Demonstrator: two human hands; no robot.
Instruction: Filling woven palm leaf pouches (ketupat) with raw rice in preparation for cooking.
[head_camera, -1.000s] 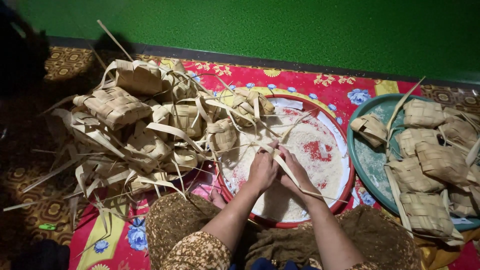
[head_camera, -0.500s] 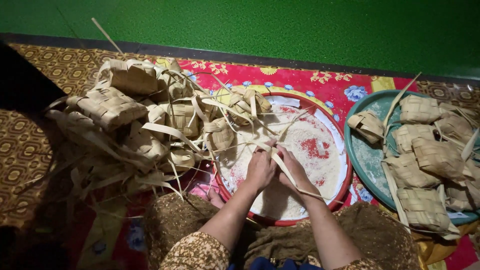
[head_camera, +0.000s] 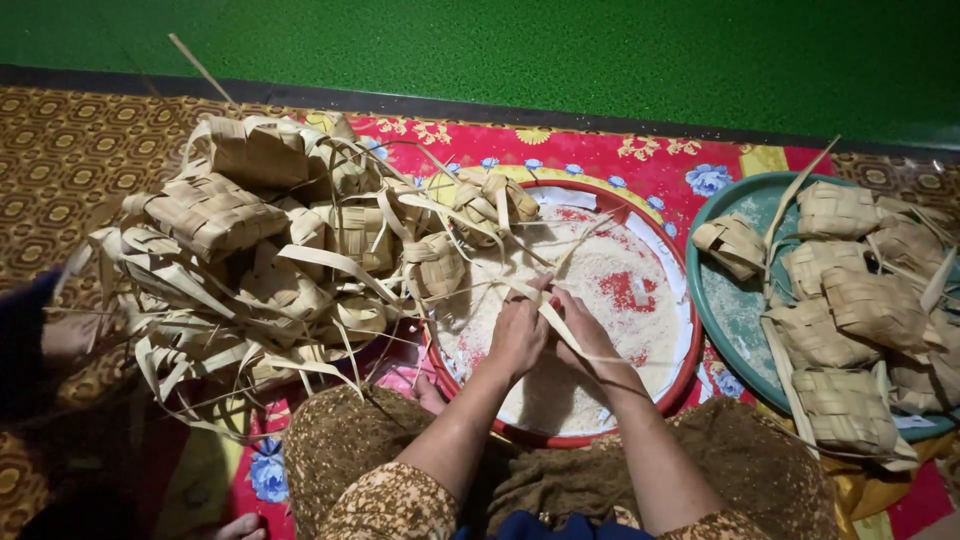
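Both hands, left hand (head_camera: 517, 335) and right hand (head_camera: 590, 335), close around 1 pale woven palm-leaf pouch (head_camera: 548, 312) above the round red tray of white rice (head_camera: 655, 395), its loose strip trailing toward the tray's right edge.

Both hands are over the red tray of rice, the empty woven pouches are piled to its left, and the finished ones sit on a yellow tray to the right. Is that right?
Not quite: the tray on the right is teal, not yellow, as the head view shows. The rest holds: both hands, left and right, work over the red tray of rice, the empty pouches are piled to its left, and the finished ones sit on the right.
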